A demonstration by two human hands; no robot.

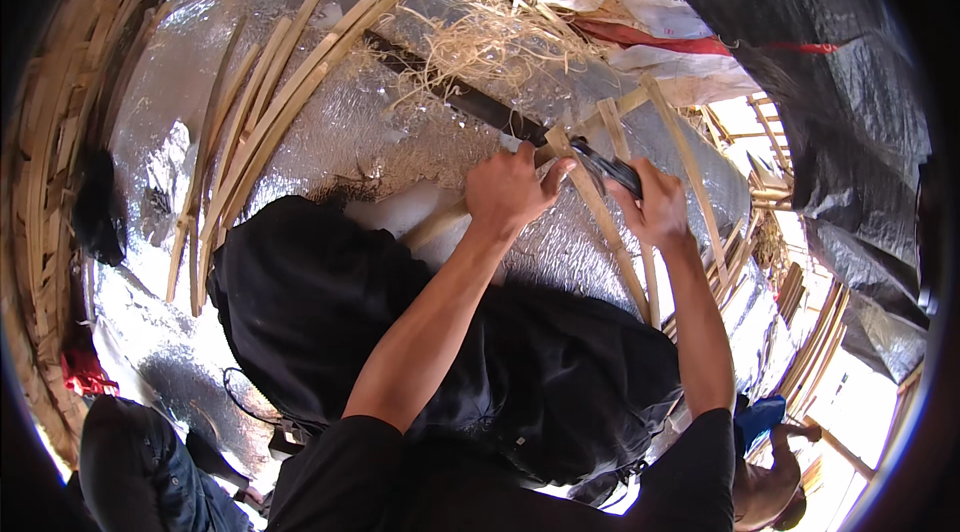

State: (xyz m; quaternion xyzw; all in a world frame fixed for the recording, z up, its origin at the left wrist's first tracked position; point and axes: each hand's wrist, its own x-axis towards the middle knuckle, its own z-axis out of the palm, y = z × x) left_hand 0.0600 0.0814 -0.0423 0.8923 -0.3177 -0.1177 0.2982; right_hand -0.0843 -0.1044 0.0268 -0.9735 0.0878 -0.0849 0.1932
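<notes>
My left hand (510, 190) is closed around a bamboo strip (437, 226) that comes out below the wrist, its thumb pointing right. Close to the thumb tip stands the upper end of another bamboo strip (603, 220), slanting down between my hands. My right hand (657, 204) grips a dark-handled, knife-like tool (622, 173), its front partly hidden behind the strips. In line with the tool, a long dark flat bar (480, 104) runs to the upper left; I cannot tell whether they are one piece. More strips (688, 157) lean beside my right hand.
Long bamboo strips (290, 82) lie at the left on a crinkled silver sheet (400, 137). Pale shavings (490, 47) are heaped beyond my hands. Black cloth (400, 302) covers my lap. White sacking (660, 17) and a dark tarp (840, 82) are at the right. Another person (775, 482) is at lower right.
</notes>
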